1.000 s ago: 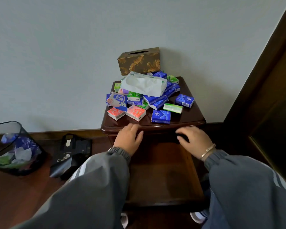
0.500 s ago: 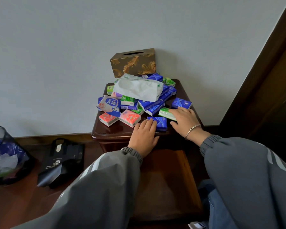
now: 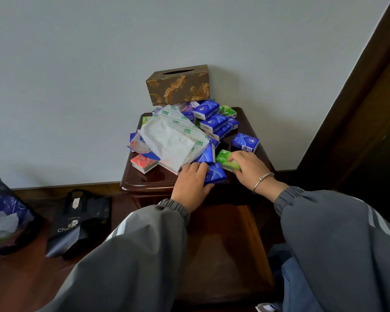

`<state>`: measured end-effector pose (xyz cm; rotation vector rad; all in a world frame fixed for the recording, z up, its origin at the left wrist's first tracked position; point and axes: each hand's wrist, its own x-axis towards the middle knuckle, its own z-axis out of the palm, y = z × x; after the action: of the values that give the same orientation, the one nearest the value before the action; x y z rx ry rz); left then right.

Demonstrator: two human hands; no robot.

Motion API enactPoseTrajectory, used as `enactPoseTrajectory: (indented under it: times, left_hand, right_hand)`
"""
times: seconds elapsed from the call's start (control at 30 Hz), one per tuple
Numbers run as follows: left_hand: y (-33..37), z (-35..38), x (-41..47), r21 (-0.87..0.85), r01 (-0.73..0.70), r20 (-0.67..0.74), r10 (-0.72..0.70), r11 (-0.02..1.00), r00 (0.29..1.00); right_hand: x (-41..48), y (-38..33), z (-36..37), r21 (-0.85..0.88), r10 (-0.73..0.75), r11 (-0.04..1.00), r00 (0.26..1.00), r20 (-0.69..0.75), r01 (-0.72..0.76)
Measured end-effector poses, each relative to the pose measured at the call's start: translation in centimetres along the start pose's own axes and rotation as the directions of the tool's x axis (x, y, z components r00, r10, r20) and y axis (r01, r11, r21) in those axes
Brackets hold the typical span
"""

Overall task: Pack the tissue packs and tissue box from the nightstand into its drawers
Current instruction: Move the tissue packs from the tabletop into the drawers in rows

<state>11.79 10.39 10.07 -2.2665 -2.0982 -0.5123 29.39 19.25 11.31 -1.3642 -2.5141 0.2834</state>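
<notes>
- the nightstand [image 3: 149,179] stands against a pale wall, and its dark glossy tabletop carries a heap of small tissue packs [image 3: 214,123] in blue, green and red wrappers.
- the tissue box [image 3: 178,85], brown with gold leaves and a slot on top, sits at the back of the heap, close to the wall.
- a large soft white tissue pack [image 3: 171,138] lies tilted across the middle of the pile.
- the left hand [image 3: 193,183] is clenched around a blue tissue pack [image 3: 215,175] at the front edge of the tabletop, fingers over its top and thumb at its near side.
- the right hand [image 3: 249,168], with a thin bracelet [image 3: 262,180] at the wrist, grasps a green tissue pack [image 3: 226,159] just beside the blue one, fingers curled over it.
- a single blue pack [image 3: 245,142] lies apart near the right edge, behind the right hand.
- a red pack [image 3: 144,162] lies at the front left of the heap.
- below the hands a drawer [image 3: 223,255] is pulled out, its wooden bottom showing between the grey sleeves.
- on the floor to the left lie a black bag [image 3: 79,221] and, at the frame edge, a dark mesh bin [image 3: 7,212] with scraps inside.
</notes>
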Motion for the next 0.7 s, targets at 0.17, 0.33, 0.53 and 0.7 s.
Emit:
enactPoseTrajectory:
  times: [0.17, 0.33, 0.53, 0.7]
  left_hand:
    - [-1.0, -0.7, -0.3, -0.017, -0.079, 0.013, 0.079, 0.997, 0.997]
    - [-1.8, -0.5, -0.8, -0.011, -0.113, 0.013, 0.113, 0.994, 0.993]
    - [-2.2, 0.0, -1.2, -0.06, -0.137, -0.019, 0.137, 0.989, 0.99]
    - [-2.3, 0.4, -1.4, -0.067, -0.153, -0.043, 0.151, 0.986, 0.988]
  right_hand:
    - [-0.3, 0.1, 0.2, 0.013, 0.006, 1.0, 0.999, -0.037, -0.005]
    - [1.4, -3.1, -1.9, 0.198, 0.019, 0.979, 0.953, -0.304, 0.044]
    - [8.5, -10.8, -4.7, 0.227, 0.145, 0.963, 0.989, 0.022, -0.147]
    - [10.8, -11.7, -2.8, 0.11, 0.348, 0.923, 0.922, 0.17, -0.369]
